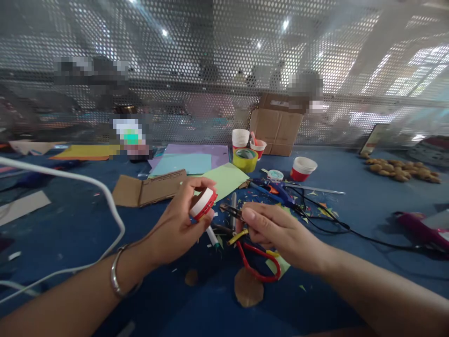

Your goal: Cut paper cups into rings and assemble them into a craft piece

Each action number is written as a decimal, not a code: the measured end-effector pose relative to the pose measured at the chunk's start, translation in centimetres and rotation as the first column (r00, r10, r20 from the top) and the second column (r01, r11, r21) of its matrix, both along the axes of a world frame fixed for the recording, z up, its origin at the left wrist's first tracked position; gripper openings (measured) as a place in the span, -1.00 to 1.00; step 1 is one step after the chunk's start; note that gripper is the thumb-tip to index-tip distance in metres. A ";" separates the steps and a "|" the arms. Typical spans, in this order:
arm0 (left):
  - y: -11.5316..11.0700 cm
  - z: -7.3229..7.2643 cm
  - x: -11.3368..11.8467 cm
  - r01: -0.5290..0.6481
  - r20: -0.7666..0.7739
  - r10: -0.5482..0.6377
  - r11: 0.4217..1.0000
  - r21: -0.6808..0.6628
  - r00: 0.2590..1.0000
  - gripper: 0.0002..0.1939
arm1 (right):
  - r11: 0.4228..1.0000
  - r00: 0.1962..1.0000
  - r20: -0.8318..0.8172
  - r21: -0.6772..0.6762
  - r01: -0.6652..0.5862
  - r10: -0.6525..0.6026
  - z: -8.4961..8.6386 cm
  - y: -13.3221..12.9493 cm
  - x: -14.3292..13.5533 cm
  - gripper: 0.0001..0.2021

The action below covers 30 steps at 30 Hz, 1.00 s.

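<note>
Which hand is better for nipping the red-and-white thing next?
Probably the right hand: it holds the pliers-like tool, tips pointing toward the red-and-white piece, which the left hand holds.

The blue worktop is littered with scraps. Lower center: red scissors and 2 cardboard discs; center: a marker; right of center: a blue glue gun and cups; far right: a brown pile; left edge: white paper.
</note>
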<state>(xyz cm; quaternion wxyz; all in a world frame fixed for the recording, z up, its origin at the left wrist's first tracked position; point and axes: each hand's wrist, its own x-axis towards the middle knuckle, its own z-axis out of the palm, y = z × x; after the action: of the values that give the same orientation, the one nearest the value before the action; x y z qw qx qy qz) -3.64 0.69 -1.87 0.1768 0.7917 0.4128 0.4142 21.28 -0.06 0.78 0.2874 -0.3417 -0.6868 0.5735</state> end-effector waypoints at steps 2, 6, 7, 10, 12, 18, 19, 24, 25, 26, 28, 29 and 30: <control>0.1 0.0 0.0 -0.006 -0.068 0.011 0.997 0.073 0.998 -0.59 | 1.000 0.999 0.022 -0.011 -0.024 0.024 -0.2 -0.2 -0.2 -0.45; 0.4 -0.3 0.1 0.001 -0.113 0.012 0.994 0.110 0.994 -0.59 | 0.999 0.999 0.011 -0.032 -0.044 0.044 -0.5 -0.4 -0.8 -0.48; 0.4 -0.3 0.1 0.000 -0.118 0.012 0.994 0.106 0.993 -0.59 | 0.998 0.999 -0.003 -0.036 -0.047 0.047 -0.5 -0.4 -0.9 -0.48; 0.4 -0.5 0.2 0.006 -0.115 0.007 0.994 0.110 0.993 -0.60 | 0.998 0.999 -0.033 -0.042 -0.038 0.037 -0.6 -0.5 -1.1 -0.49; 0.3 -0.6 0.2 0.023 -0.099 -0.010 0.991 0.132 0.995 -0.63 | 0.999 0.999 -0.043 -0.050 -0.021 0.018 -0.7 -0.5 -1.1 -0.51; 0.4 -0.2 0.2 0.030 -0.082 -0.011 0.970 0.240 0.997 -0.66 | 0.982 0.990 -0.142 -0.184 -0.037 0.010 -1.0 -0.7 -1.1 -0.51; 0.4 -0.2 0.2 0.035 -0.065 -0.019 0.965 0.258 0.998 -0.66 | 0.977 0.988 -0.156 -0.210 -0.034 0.001 -1.0 -0.7 -1.1 -0.51; 0.4 -0.2 0.1 0.080 -0.074 -0.058 0.940 0.332 0.996 -0.55 | 0.948 0.975 -0.216 -0.316 -0.020 -0.051 -0.8 -0.7 -0.9 -0.52; 0.3 -0.3 0.1 0.087 -0.095 -0.058 0.938 0.335 0.994 -0.51 | 0.945 0.974 -0.221 -0.325 -0.022 -0.054 -0.8 -0.7 -0.9 -0.51; 0.3 -0.4 0.0 0.089 -0.116 -0.053 0.939 0.333 0.992 -0.47 | 0.944 0.974 -0.220 -0.329 -0.025 -0.051 -0.7 -0.8 -0.8 -0.51; 0.2 -0.6 -0.1 0.097 -0.152 -0.050 0.943 0.318 0.987 -0.41 | 0.944 0.977 -0.208 -0.329 -0.026 -0.046 -0.7 -0.8 -0.8 -0.49; 0.2 -0.7 -0.2 0.100 -0.164 -0.051 0.945 0.311 0.985 -0.39 | 0.946 0.979 -0.201 -0.324 -0.025 -0.043 -0.6 -0.8 -0.8 -0.49; 0.2 -0.8 -0.2 0.107 -0.168 -0.056 0.945 0.310 0.984 -0.37 | 0.948 0.980 -0.194 -0.316 -0.024 -0.040 -0.6 -0.8 -0.8 -0.48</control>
<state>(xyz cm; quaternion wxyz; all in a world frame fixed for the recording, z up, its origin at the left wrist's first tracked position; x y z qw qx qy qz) -3.83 0.93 -2.66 0.0308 0.8564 0.3201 0.4040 20.49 -0.90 0.16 0.2981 -0.3274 -0.5522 0.7064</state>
